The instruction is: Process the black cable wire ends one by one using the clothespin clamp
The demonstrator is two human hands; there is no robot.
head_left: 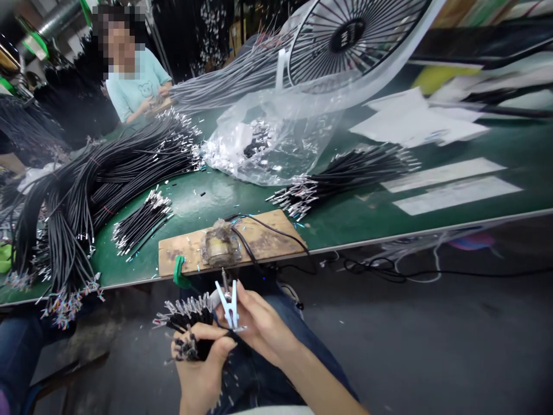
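My left hand is closed around a bundle of short black cables with stripped, silvery ends. My right hand has its fingers closed at a pale blue clothespin, partly behind it. The clothespin's handle end points up at the metal shaft of a small motor; whether it is fixed to that shaft, I cannot tell. Its jaw end sits near my left thumb, close to a dark cable. The motor is mounted on a wooden board, at the table's front edge.
A green clamp grips the board. On the green table lie long black cables, shorter bundles, a clear plastic bag, paper strips and a fan. A person sits across the table.
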